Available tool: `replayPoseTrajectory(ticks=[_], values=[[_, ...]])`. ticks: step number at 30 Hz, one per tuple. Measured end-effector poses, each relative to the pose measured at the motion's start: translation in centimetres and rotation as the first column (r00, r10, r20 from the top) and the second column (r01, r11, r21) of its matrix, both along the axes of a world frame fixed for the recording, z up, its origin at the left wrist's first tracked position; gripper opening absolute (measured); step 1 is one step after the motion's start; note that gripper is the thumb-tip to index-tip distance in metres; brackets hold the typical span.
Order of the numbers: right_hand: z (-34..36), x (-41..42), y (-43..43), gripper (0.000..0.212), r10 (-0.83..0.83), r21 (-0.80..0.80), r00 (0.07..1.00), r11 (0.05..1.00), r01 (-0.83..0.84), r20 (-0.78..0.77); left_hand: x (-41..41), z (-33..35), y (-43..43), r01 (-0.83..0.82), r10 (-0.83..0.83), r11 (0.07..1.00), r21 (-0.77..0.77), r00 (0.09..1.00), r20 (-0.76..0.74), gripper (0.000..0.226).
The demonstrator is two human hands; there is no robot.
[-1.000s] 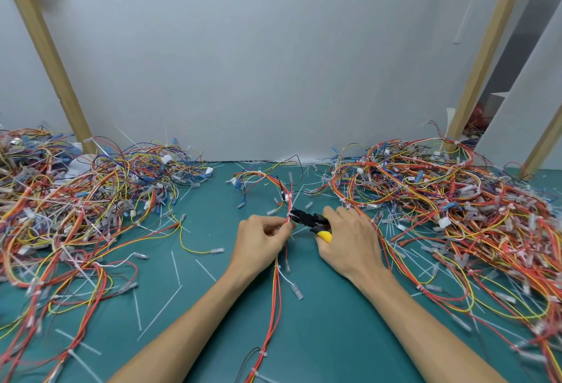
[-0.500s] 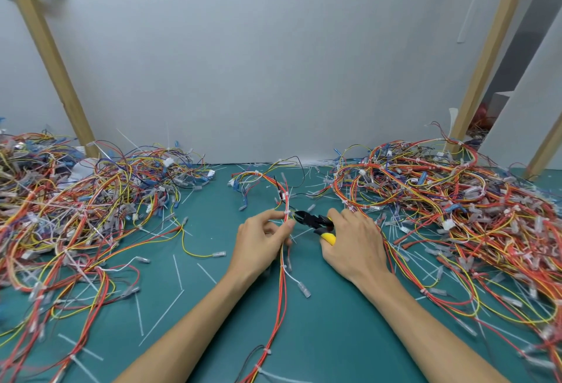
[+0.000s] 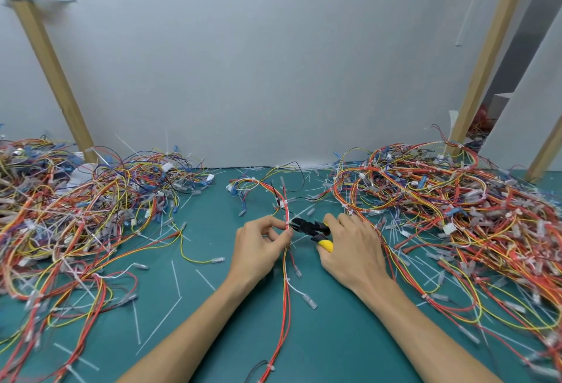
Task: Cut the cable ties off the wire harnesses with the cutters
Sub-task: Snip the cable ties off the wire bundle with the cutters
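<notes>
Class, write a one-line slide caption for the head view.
Left hand pinches a wire harness while right hand holds cutters at its cable tie.

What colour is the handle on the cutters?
Yellow handle, black head on the cutters. The head view shows it best.

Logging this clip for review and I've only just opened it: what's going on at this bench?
A person is cutting cable ties off wire harnesses. The left hand pinches a red and yellow wire harness lying down the middle of the green table. The right hand grips the yellow-handled cutters, their tip at a white cable tie on that harness. A left pile and a right pile of tangled harnesses flank it, and loose tie strips are scattered about.
</notes>
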State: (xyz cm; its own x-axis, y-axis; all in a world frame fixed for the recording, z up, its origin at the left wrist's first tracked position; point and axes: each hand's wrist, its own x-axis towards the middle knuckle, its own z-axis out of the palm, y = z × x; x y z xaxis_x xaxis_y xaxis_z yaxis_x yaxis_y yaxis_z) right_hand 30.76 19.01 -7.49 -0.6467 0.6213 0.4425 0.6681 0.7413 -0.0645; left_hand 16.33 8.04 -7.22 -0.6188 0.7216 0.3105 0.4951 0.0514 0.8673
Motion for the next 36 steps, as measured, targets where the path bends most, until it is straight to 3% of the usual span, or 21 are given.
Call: replayPoseTrajectory(ticks=[12,20,24,28,32,36], values=[[0.13,-0.34,0.05,0.029,0.037,-0.002,0.997,0.999,-0.037,0.068,0.02,-0.12,0.05,-0.038,0.028,0.998,-0.056,0.986,-0.167,0.007],[0.66,-0.10,-0.38,0.022,0.030,-0.029,0.999,0.999,-0.029,0.042,0.21,0.22,-0.22,0.058,-0.057,0.998,-0.036,0.998,0.020,0.011],[0.75,0.07,-0.27,0.019,0.026,-0.072,1.000,0.997,-0.027,-0.012,0.36,0.38,-0.32,0.228,-0.225,0.970,-0.086,0.973,0.048,0.013],[0.83,0.29,-0.23,0.016,0.036,-0.105,0.997,0.993,-0.044,-0.075,-0.01,0.42,-0.35,0.337,-0.332,0.941,-0.029,0.936,0.118,0.022],[0.72,0.26,-0.26,0.016,0.048,-0.086,0.993,0.995,-0.057,-0.104,-0.16,0.03,-0.46,0.233,-0.233,0.972,0.020,0.972,0.030,0.021],[0.36,-0.04,0.01,0.034,0.054,-0.007,0.995,0.998,-0.055,-0.086,-0.01,0.03,-0.30,0.109,-0.104,0.994,0.024,0.982,-0.160,0.020]])
